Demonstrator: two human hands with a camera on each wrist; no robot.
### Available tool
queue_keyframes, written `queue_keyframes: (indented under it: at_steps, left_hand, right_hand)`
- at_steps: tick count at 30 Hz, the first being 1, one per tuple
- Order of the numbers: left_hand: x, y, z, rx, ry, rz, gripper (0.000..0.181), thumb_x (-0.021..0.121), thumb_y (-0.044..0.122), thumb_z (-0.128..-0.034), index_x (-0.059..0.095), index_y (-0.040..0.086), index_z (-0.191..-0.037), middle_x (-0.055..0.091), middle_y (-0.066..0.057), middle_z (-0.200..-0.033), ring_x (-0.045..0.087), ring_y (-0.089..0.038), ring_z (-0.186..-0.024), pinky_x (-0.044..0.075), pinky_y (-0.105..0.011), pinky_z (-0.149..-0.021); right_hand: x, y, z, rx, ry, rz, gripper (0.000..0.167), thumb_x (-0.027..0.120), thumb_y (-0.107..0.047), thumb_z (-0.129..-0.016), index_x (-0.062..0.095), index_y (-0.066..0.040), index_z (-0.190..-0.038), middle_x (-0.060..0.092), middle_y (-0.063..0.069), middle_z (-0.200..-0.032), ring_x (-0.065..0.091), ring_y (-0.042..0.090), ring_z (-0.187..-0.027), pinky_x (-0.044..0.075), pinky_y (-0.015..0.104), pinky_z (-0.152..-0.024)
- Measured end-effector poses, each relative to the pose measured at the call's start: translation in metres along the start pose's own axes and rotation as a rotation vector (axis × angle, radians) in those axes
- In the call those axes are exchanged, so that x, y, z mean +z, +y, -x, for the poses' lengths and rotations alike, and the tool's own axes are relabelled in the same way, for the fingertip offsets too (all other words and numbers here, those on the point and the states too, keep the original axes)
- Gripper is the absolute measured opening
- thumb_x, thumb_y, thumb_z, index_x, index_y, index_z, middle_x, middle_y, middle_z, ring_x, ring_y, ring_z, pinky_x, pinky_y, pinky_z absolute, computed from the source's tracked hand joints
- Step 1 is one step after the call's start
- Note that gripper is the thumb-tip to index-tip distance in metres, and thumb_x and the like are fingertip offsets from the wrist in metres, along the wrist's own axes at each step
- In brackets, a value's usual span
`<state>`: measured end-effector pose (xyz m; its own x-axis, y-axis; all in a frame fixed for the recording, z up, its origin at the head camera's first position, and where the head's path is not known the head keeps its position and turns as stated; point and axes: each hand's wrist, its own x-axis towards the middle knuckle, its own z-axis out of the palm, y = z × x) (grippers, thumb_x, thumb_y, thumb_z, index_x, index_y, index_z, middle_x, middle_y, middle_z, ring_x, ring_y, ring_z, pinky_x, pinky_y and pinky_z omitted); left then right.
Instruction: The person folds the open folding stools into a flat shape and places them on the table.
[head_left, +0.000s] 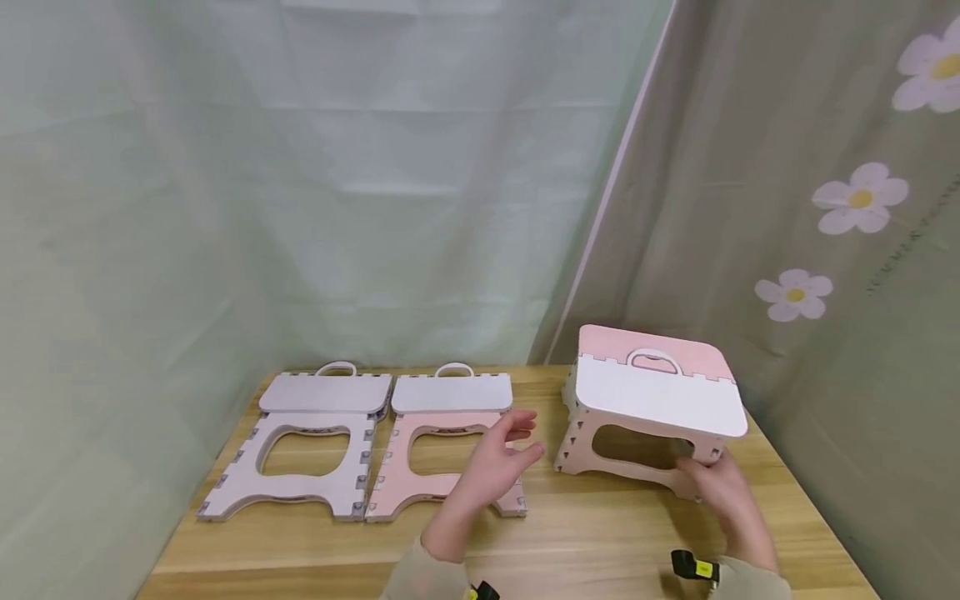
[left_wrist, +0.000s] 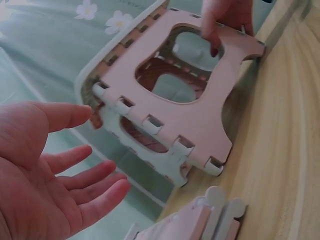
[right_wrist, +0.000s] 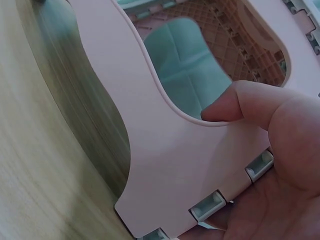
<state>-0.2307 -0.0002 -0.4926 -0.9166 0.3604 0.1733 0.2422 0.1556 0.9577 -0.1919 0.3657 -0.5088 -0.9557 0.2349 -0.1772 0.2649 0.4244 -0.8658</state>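
An unfolded pink and white folding step stool [head_left: 660, 392] stands at the right of the wooden table. My right hand [head_left: 723, 492] grips its front right leg, the thumb [right_wrist: 225, 107] hooked through the opening in the pink side panel [right_wrist: 165, 150] and the fingers behind the edge. In the left wrist view the same stool [left_wrist: 170, 102] appears sideways with my right hand [left_wrist: 227, 17] on it. My left hand [head_left: 495, 467] hovers with spread fingers left of the stool, touching nothing. Behind and below it lies a folded pink and white stool [head_left: 450, 492].
A folded white stool [head_left: 292, 487] lies flat at the left, beside the folded pink one. The wooden table [head_left: 585, 542] ends at hanging curtains: a pale green one [head_left: 375, 208] behind, and a flowered one [head_left: 697, 208] close by the standing stool on the right.
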Motion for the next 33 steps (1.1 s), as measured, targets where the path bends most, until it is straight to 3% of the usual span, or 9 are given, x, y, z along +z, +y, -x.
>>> queue_keyframes:
  at_steps: [13,17,24,28,33]
  left_hand:
    - [0.02,-0.004,0.001,-0.036,-0.047,-0.045,0.053,0.075,0.022,-0.1017,0.058,0.001,-0.148,0.064,-0.016,-0.142,0.058,-0.037,-0.133,0.054,-0.047,-0.102]
    - [0.029,-0.004,0.0,-0.022,-0.051,-0.028,0.057,0.076,0.018,-0.1004,0.055,-0.004,-0.149,0.061,-0.025,-0.143,0.058,-0.042,-0.133,0.054,-0.055,-0.102]
    - [0.037,-0.007,-0.001,0.023,-0.048,-0.087,0.061,0.076,0.019,-0.0998,0.054,0.004,-0.155,0.058,-0.023,-0.147,0.057,-0.042,-0.134,0.055,-0.053,-0.102]
    - [0.038,-0.012,-0.001,0.016,-0.053,-0.126,0.061,0.075,0.022,-0.1002,0.054,0.005,-0.155,0.059,-0.02,-0.149,0.058,-0.039,-0.135,0.053,-0.053,-0.105]
    - [0.039,-0.016,0.0,-0.009,-0.069,-0.099,0.06,0.075,0.02,-0.1005,0.055,0.002,-0.153,0.061,-0.021,-0.148,0.063,-0.039,-0.131,0.056,-0.049,-0.1]
  right_hand:
    - [0.006,-0.001,0.0,-0.038,-0.033,-0.034,0.079,0.06,-0.005,-0.103,0.012,0.008,-0.164,0.02,0.034,-0.17,0.025,0.047,-0.153,0.025,0.063,-0.121]
    - [0.009,-0.003,-0.001,-0.057,-0.051,-0.038,0.08,0.06,-0.005,-0.104,0.011,0.006,-0.165,0.02,0.032,-0.17,0.027,0.047,-0.151,0.026,0.064,-0.12]
    - [0.013,-0.003,-0.003,-0.087,-0.074,-0.022,0.081,0.06,-0.004,-0.102,0.01,0.005,-0.165,0.022,0.031,-0.169,0.03,0.043,-0.147,0.028,0.06,-0.117]
    - [0.014,0.0,-0.003,-0.144,-0.103,-0.051,0.088,0.071,-0.003,-0.096,0.014,0.003,-0.163,0.027,0.028,-0.166,0.032,0.041,-0.146,0.031,0.051,-0.114]
    - [0.008,0.009,-0.002,-0.187,-0.15,-0.039,0.109,0.09,-0.003,-0.084,0.013,0.002,-0.16,0.03,0.031,-0.162,0.029,0.045,-0.147,0.026,0.057,-0.117]
